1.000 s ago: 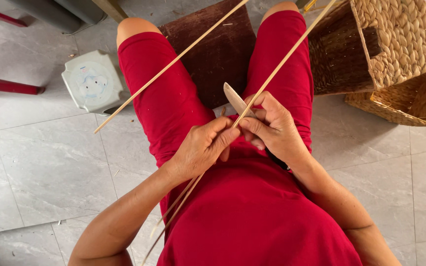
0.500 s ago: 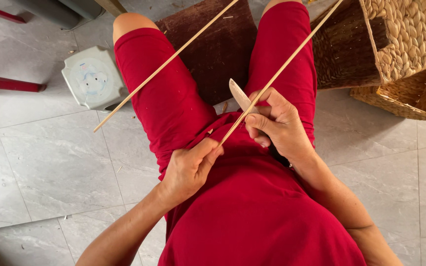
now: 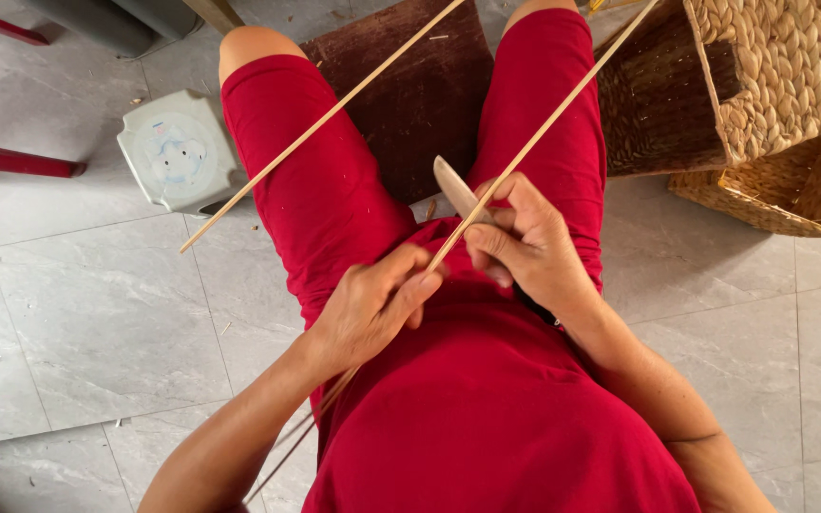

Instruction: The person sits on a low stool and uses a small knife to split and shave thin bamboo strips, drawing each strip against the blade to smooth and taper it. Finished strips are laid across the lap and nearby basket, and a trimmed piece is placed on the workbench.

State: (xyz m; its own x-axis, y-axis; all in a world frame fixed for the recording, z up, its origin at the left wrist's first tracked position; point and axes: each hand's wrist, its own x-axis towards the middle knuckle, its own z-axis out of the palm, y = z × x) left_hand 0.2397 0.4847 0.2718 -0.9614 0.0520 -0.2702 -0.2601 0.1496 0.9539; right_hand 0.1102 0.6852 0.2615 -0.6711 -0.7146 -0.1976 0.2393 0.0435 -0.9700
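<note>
I sit in red clothes, looking down at my lap. My right hand [image 3: 529, 249] grips a knife whose pale blade [image 3: 455, 187] points up and away, pressed against a long thin bamboo strip [image 3: 563, 106] that runs up to the right. My left hand [image 3: 372, 306] pinches the same strip lower down, near my left thigh. The strip's tail passes under that hand toward the floor. A second bamboo strip [image 3: 320, 123] lies loose across my left thigh, slanting from lower left to upper right.
A dark brown mat [image 3: 410, 104] lies on the tiled floor between my knees. A small white plastic stool [image 3: 178, 157] stands on the left. Woven baskets [image 3: 772, 76] sit at the upper right. A red bar [image 3: 16, 161] crosses the left edge.
My left hand has slid down the strip, away from the right hand, toward my body. The right hand and knife stayed about where they were on the strip.
</note>
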